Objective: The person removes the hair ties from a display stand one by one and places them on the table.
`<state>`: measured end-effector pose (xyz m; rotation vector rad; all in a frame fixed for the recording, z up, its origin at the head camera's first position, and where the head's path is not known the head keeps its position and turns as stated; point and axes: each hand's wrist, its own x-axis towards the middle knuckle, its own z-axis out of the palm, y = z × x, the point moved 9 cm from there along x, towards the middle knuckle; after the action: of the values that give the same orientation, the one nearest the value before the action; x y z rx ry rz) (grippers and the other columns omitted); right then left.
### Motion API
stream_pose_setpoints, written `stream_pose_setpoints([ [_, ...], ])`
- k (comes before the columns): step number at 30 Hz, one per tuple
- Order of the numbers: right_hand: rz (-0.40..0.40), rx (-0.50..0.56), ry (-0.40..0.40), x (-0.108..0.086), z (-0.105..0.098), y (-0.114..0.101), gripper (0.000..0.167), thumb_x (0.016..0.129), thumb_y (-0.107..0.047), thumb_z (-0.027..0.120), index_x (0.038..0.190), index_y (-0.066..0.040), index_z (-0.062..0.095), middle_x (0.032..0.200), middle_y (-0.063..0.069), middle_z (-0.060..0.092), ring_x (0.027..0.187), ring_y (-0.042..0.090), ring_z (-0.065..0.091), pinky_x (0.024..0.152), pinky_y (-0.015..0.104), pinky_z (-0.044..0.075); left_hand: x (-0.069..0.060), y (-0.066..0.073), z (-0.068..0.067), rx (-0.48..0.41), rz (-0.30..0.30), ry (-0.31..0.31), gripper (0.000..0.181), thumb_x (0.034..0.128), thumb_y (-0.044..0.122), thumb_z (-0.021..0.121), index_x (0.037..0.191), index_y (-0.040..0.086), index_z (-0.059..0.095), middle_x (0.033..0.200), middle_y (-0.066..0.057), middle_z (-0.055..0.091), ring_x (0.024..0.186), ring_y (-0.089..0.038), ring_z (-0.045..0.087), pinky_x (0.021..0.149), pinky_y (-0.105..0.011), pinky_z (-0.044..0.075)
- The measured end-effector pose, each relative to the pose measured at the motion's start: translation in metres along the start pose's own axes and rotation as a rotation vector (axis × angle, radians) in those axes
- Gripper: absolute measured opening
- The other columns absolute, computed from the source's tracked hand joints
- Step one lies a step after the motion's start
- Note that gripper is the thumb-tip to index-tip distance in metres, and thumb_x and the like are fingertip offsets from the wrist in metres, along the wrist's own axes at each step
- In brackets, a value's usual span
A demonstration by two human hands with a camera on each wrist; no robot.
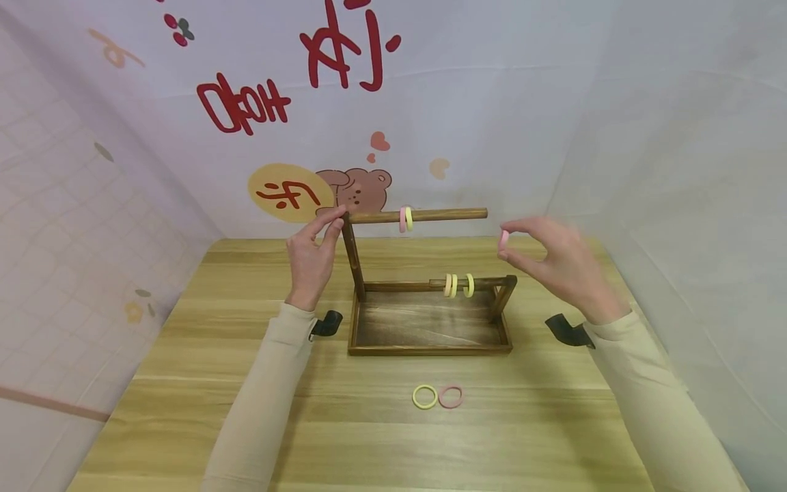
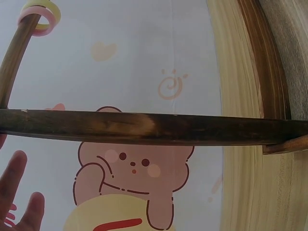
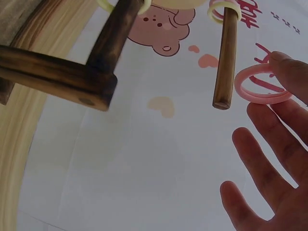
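A dark wooden rack [image 1: 430, 350] with two horizontal bars stands on the table. My left hand [image 1: 311, 260] holds the top left corner of the rack between thumb and forefinger. To the right of the upper bar's free end, my right hand [image 1: 562, 263] pinches a pink ring [image 3: 262, 100] between thumb and fingers, apart from the bar. The upper bar [image 1: 455, 214] carries a pink ring [image 1: 402, 219] and a yellow ring [image 1: 408, 219] near its middle. Three yellowish rings [image 1: 454, 285] hang on the lower bar [image 1: 399, 287].
A yellow ring [image 1: 425, 406] and a pink ring [image 1: 451, 406] lie side by side on the wooden table [image 1: 344, 437], in front of the rack. Behind rises a white curtain [image 1: 492, 123] with printed red characters and a bear. Dark wrist mounts [image 1: 562, 331] stick out from the sleeves.
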<state>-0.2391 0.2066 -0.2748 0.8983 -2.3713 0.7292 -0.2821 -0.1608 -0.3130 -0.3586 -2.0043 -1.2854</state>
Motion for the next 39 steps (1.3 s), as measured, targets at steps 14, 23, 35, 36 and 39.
stream_pose_setpoints([
  [14,-0.047,-0.006,-0.033,-0.03,0.011,-0.021,0.053,0.073,-0.006,0.093,0.121,-0.004,0.072,0.116,0.008,0.074,0.109,0.03,0.068,0.094,0.042,0.049,0.0,0.0,0.001,-0.015,0.007,0.012,0.024,0.0996,0.016,0.071,0.121,0.009,0.078,0.12,-0.005,0.076,0.064,-0.028,0.061,0.059,-0.024,0.032],
  [23,-0.093,-0.011,-0.029,-0.047,0.02,-0.033,0.064,0.1,-0.063,0.052,0.117,-0.005,0.073,0.11,0.005,0.075,0.101,0.027,0.069,0.088,0.039,0.051,-0.001,-0.003,0.002,-0.012,-0.004,0.015,0.023,0.1,0.015,0.07,0.121,0.01,0.079,0.119,-0.004,0.076,0.056,-0.029,0.054,0.053,-0.025,0.025],
  [35,-0.145,0.001,-0.051,-0.069,0.03,-0.049,0.061,0.104,-0.059,0.049,0.12,-0.005,0.073,0.11,0.003,0.073,0.098,0.023,0.067,0.087,0.038,0.048,-0.001,-0.003,0.001,-0.03,-0.021,0.019,0.024,0.1006,0.02,0.07,0.121,0.01,0.079,0.119,-0.004,0.076,0.119,-0.02,0.068,0.087,-0.024,0.046],
  [36,-0.14,-0.004,-0.056,-0.072,0.032,-0.049,0.062,0.104,-0.06,0.048,0.119,-0.006,0.074,0.11,0.002,0.073,0.098,0.023,0.067,0.088,0.037,0.048,-0.002,-0.003,0.001,-0.028,-0.02,0.019,0.024,0.1006,0.02,0.07,0.121,0.011,0.079,0.119,-0.004,0.076,0.12,-0.019,0.068,0.089,-0.027,0.048],
  [39,-0.122,-0.014,-0.07,-0.08,0.036,-0.05,0.063,0.104,-0.061,0.046,0.119,-0.007,0.074,0.112,0.002,0.073,0.101,0.025,0.068,0.09,0.039,0.048,-0.001,-0.002,0.001,-0.031,-0.012,0.019,0.024,0.1006,0.019,0.07,0.121,0.01,0.079,0.119,-0.005,0.076,0.12,-0.019,0.067,0.095,-0.039,0.052],
])
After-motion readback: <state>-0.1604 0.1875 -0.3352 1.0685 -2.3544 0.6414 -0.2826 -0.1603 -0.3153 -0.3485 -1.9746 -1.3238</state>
